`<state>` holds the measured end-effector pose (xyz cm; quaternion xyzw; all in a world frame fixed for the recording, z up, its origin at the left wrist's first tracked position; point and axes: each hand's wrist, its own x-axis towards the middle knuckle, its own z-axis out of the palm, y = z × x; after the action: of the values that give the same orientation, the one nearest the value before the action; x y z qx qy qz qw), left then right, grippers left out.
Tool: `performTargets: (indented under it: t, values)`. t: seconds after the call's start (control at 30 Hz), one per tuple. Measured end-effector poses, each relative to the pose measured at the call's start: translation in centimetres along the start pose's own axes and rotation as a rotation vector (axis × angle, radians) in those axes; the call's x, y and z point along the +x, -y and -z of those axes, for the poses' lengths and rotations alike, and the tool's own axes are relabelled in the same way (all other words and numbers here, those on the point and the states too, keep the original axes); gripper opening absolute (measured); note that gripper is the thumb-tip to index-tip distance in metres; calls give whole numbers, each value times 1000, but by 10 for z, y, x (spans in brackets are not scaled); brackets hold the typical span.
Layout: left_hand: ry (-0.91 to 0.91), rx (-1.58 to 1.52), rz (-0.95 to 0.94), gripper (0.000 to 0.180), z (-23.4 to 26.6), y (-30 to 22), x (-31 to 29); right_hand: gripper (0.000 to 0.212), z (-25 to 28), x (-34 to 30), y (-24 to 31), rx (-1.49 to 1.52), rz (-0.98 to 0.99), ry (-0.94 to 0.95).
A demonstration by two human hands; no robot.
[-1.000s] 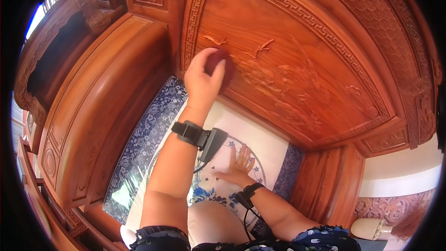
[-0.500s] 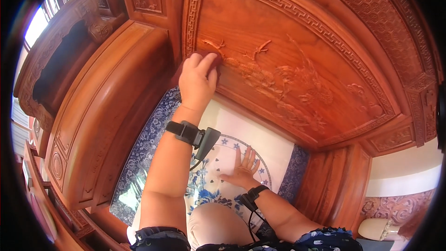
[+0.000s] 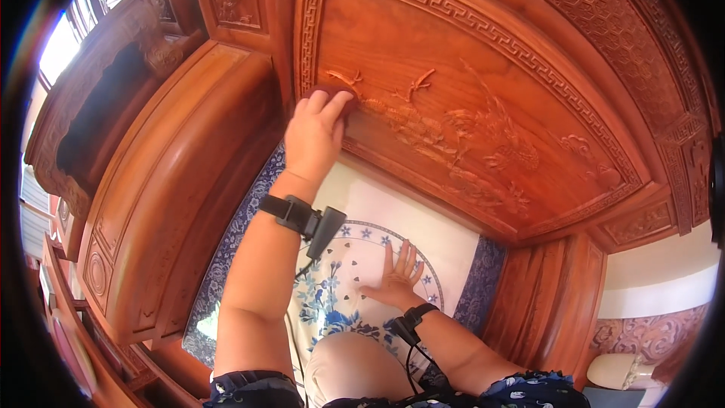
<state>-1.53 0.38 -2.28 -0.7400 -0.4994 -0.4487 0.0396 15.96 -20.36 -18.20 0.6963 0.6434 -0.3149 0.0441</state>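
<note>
My left hand (image 3: 310,134) is pressed against the lower left of a carved wooden back panel (image 3: 393,38). Its fingers are closed on a dark red cloth (image 3: 349,100), most of which is hidden under the hand. Branches and flowers stand out in relief on the panel, inside a fretwork border. With fingers spread, my right hand (image 3: 396,281) lies flat on the white seat cushion (image 3: 377,204), which carries a round blue floral pattern. Each wrist wears a black strap with a small device.
A thick wooden armrest (image 3: 181,174) rises at the left, and another wooden side (image 3: 540,295) stands at the right. Dark blue patterned fabric (image 3: 483,276) edges the seat. My knee (image 3: 351,370) is on the cushion. An open carved wooden piece (image 3: 113,91) is at the far left.
My left hand and forearm have shifted slightly left, and less of the cloth shows around the fingers. My right hand stays in place on the cushion.
</note>
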Motion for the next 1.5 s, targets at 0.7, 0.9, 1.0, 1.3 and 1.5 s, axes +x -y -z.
performTargets:
  t: [0.7, 0.9, 1.0, 1.3, 1.5]
  values:
    - [-246, -439, 339, 20, -20, 34, -24, 120, 4, 2, 6, -4, -19, 26]
    - [-141, -246, 171, 28, -20, 21, -10, 120, 3, 5, 5, -24, -39, 28]
    - [-46, -65, 91, 25, -8, 22, -7, 121, 4, 2, 5, -33, -41, 35]
    - [-113, -299, 84, 23, -17, 36, -17, 122, -1, 6, 1, -16, -43, 132]
    - [-106, -240, 44, 26, -28, 47, -6, 120, 10, 12, -4, -39, -41, 128]
